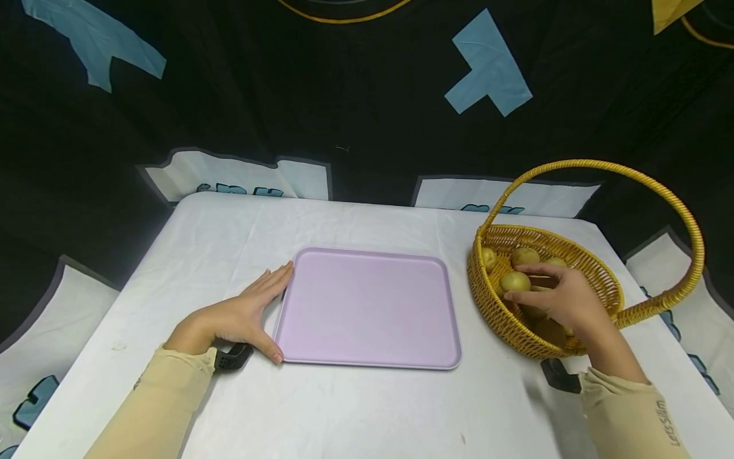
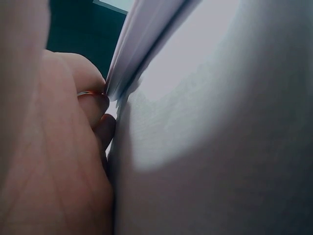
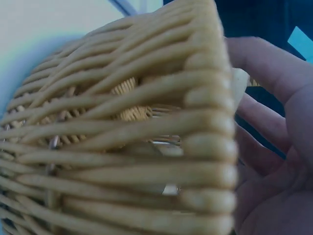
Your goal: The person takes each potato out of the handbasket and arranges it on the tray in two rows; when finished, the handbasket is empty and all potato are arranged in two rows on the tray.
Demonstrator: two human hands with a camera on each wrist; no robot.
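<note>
1 tray touches left hand; right hand pinches 1 potato.

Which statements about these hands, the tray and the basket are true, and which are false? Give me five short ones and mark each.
1. The left hand touches the edge of the lilac tray. True.
2. The right hand reaches into the wicker basket, its thumb and fingers about a round yellowish item. True.
3. The lilac tray is round. False: it is rectangular, with rounded corners.
4. The wicker basket stands to the left of the lilac tray. False: it stands to the right.
5. Both sleeves are black. False: they are beige.
</note>
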